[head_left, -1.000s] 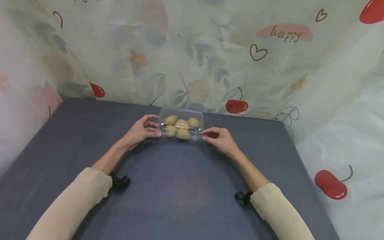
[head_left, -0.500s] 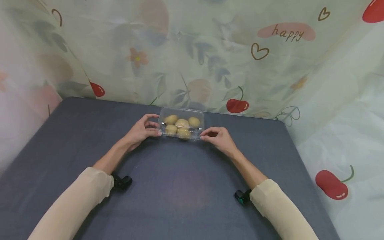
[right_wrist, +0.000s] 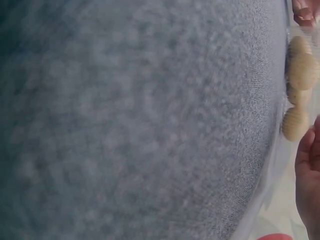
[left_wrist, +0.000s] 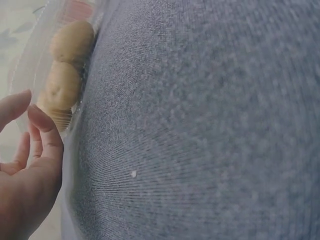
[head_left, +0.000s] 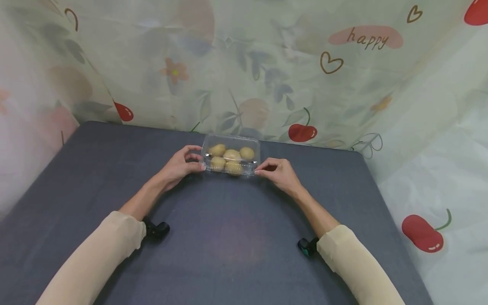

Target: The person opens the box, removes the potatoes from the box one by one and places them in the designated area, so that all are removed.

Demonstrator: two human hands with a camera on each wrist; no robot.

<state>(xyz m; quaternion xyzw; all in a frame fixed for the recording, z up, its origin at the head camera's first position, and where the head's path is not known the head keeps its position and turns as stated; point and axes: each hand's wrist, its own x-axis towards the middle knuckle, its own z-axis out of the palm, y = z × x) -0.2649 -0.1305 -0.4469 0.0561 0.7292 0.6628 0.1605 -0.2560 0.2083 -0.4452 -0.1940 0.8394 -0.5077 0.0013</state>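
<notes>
A clear plastic box (head_left: 213,140) sits near the back edge of the table, its lid down over several small yellowish potatoes (head_left: 231,155). My left hand (head_left: 177,168) grips the box's left end, thumb at the front corner and the other fingers curved along the side. At the opposite end, my right hand (head_left: 282,174) pinches the front right corner between thumb and fingertips. Close up in the left wrist view, the potatoes (left_wrist: 64,85) show through the ribbed wall beside the thumb and forefinger. The right wrist view catches only part of the right hand (right_wrist: 309,175).
Dark grey cloth covers the table (head_left: 232,237). A printed curtain (head_left: 236,63) hangs right behind its back edge and along both sides. Each wrist carries a small black camera, the left one (head_left: 158,230) and the right one (head_left: 306,247).
The thumb and fingertips of my right hand have drawn closer together at the box's corner. My left hand keeps its grip, and the box stays nearly in place.
</notes>
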